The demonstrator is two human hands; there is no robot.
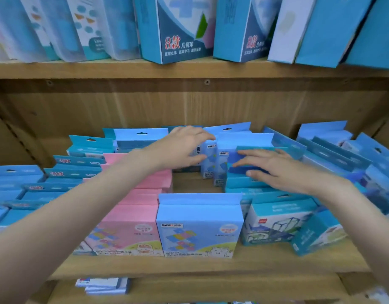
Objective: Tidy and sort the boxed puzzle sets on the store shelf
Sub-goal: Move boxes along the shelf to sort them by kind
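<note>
Light-blue puzzle boxes point(209, 160) stand upright mid-shelf, at 12 o'clock from the bare gap point(194, 183). Left hand point(180, 148) curls around their near end, grasping, probably to slide them forward into the gap. Right hand point(274, 167), at 3 o'clock, lies flat and released on the teal boxes point(244, 183), likely steadying them. Front blue box point(199, 227) at 6 o'clock reads "BUCK…"; pink row point(141, 202) at 9. Upper-shelf box point(178, 29): "8款 几何体".
</note>
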